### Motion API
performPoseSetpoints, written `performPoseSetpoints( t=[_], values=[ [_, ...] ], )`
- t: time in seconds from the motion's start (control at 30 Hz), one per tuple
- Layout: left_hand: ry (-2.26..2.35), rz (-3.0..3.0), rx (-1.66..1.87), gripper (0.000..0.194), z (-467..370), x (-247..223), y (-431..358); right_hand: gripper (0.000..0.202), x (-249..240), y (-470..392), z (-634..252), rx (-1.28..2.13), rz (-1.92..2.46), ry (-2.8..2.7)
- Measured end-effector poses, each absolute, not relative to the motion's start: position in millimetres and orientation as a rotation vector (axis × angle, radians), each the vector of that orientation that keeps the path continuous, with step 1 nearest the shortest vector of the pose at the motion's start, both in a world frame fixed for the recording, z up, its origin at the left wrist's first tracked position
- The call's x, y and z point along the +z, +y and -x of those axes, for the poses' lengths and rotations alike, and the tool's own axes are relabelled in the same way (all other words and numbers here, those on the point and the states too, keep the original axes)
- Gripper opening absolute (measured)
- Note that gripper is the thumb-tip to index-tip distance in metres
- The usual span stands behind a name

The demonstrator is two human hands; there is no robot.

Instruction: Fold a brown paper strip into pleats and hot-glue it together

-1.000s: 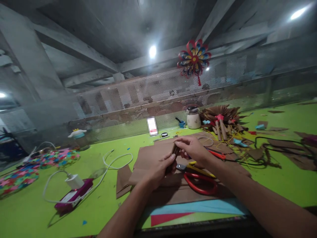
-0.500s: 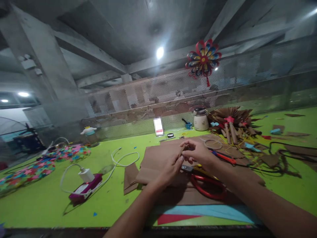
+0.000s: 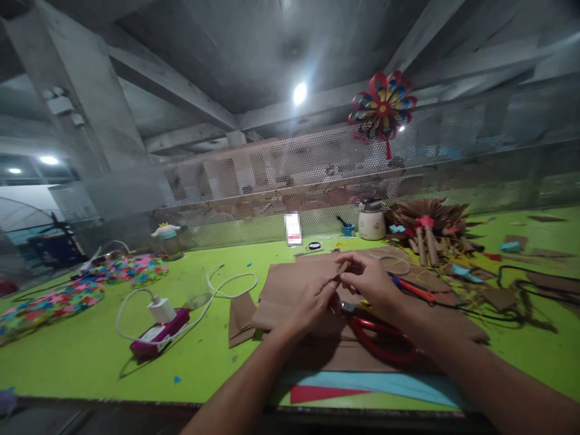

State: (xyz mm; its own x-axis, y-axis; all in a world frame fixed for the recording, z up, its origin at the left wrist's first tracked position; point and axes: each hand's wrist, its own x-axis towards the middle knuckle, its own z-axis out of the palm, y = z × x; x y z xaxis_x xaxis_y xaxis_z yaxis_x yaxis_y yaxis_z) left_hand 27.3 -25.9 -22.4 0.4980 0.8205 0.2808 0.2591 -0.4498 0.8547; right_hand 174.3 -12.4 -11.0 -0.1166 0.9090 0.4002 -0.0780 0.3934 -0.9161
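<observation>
Over the stacked brown paper sheets [image 3: 285,284], both hands are closed on one small folded piece of brown paper [image 3: 343,269]. My left hand [image 3: 318,300] pinches its lower end, and my right hand [image 3: 365,279] grips the upper end between thumb and fingers. Part of the piece is hidden by the fingers. Beneath my right wrist lie scissors with red loop handles [image 3: 385,344], blades partly covered by the hands. A red-and-blue tool [image 3: 414,290] rests just right of my right hand.
On the left are a purple power strip [image 3: 159,336] with a white cable and colourful star-covered pieces [image 3: 54,302]. Behind stand a phone [image 3: 293,229] and a jar [image 3: 371,220]. Brown paper fans [image 3: 426,220], yellow string and black cords lie to the right. Blue paper [image 3: 376,385] lies in front.
The hands stay together on the brown paper piece. My right fingers have moved slightly up and away from my left hand, so more of it shows. The view has shifted a little.
</observation>
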Motion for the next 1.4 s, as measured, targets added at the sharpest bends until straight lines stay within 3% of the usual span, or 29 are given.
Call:
performPoseSetpoints(
  t=[0.37,0.6,0.9,1.4],
  values=[
    [0.919,-1.693,0.876,0.03,-24.6,-19.6,-25.8,0.032,-7.8,-8.2,-181.4,1.076,0.736,-1.407],
    [0.917,-1.699,0.93,0.024,-24.7,-23.5,-21.5,0.053,-9.7,-8.7,-179.7,1.177,0.784,-1.509],
    [0.899,-1.517,0.769,0.033,-21.2,-20.5,-22.2,0.052,-1.5,-9.1,-185.2,1.152,0.748,-1.414],
    [0.93,-1.56,0.823,0.032,-25.9,-10.8,-28.3,0.05,-10.9,5.8,-184.9,1.153,0.708,-1.519]
  ],
)
